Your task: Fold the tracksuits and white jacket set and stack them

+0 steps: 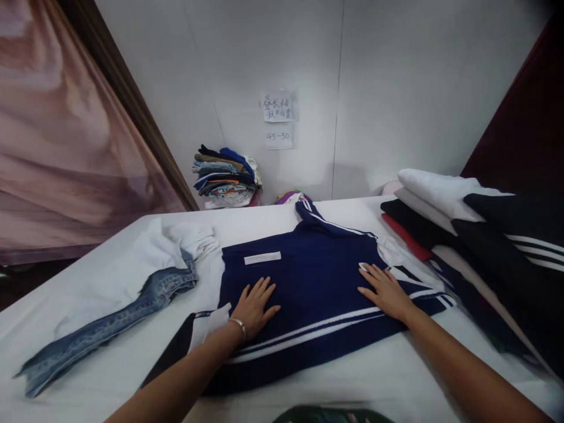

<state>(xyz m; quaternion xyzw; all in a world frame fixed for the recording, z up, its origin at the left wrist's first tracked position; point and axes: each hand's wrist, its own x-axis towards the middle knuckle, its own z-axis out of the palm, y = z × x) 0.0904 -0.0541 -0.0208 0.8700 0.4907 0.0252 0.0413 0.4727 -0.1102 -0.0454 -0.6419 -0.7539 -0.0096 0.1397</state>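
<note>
A dark blue jacket (pixel 317 282) with white stripes lies spread out on the white-covered table (pixel 383 382). My left hand (pixel 254 308), with a bracelet at the wrist, rests flat on the jacket's lower left part, fingers spread. On its right part, near the collar area, my right hand (pixel 384 291) also lies flat with fingers apart. A white rectangular patch (pixel 262 258) shows on the cloth above my left hand. One sleeve (pixel 337 223) extends toward the far table edge. A black and white piece of cloth (pixel 176 346) sticks out beside my left forearm.
To the left lie blue jeans (pixel 132 308) and a crumpled white garment (pixel 145 258). A tall pile of folded clothes (pixel 440 229) stands on the right. Behind the table are another clothes stack (pixel 227 176) and paper signs (pixel 281 120) on the wall. A pink curtain (pixel 74 129) hangs left.
</note>
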